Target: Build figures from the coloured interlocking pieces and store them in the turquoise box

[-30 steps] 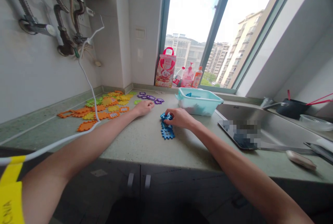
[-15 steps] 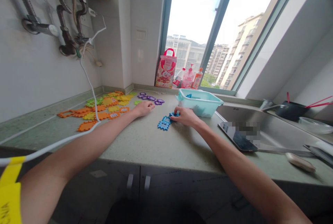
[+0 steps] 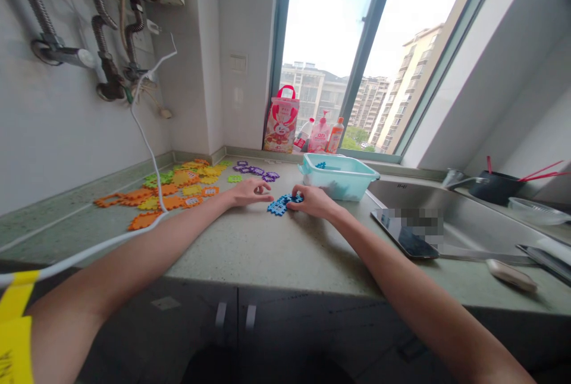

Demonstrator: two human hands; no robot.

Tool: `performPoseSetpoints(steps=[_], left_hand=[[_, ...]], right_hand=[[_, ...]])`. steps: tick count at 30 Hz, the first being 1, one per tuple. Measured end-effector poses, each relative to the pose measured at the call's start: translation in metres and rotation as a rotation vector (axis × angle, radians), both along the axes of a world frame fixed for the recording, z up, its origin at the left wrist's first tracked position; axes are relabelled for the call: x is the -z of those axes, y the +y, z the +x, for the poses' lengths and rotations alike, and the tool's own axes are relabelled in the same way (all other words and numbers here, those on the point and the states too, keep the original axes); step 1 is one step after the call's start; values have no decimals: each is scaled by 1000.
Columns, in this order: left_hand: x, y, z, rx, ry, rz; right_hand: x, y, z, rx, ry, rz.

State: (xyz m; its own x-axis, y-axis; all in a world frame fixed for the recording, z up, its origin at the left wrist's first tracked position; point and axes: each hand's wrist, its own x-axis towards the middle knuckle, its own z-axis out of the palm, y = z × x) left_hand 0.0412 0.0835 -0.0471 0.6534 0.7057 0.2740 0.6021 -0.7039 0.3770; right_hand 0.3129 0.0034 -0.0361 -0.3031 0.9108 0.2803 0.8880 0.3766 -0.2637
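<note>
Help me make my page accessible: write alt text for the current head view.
A person's right hand holds blue notched pieces on a kitchen counter, with the left hand open close beside them. Orange and yellow pieces lie to the left; a pale turquoise tub and a sink are to the right.

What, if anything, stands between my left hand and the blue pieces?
Nothing visible: your left hand is right beside the blue pieces, though I can't tell whether it touches them. Your right hand holds them.

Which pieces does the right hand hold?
Blue pieces outside the tub, pinched by the right hand; purple, green, yellow and orange pieces lie farther left.
</note>
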Motion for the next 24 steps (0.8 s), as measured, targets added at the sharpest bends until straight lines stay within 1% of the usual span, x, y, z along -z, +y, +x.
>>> performPoseSetpoints(steps=[1,3,6,10,13,15,18,22,24], left_hand=[[0,-1,0,10,-6,18],[1,0,1,10,-42,20],[1,5,0,14,-62,-22],[1,9,-1,77,-12,-5],[1,9,0,116,2,-5],[1,6,1,110,2,-16],[-2,0,3,86,-13,-39],[-3,-3,3,73,-18,-28],[-2,-2,2,49,-12,-16]], right_hand=[[-1,-1,0,31,-12,14],[-2,-1,2,25,8,44],[-2,0,3,-42,107,133],[-3,3,1,-113,264,276],[-6,3,0,-194,334,337],[-6,1,-1,-237,349,351],[-4,0,-3,-271,330,306],[5,2,-5,-332,184,55],[8,4,-6,-318,149,-22]])
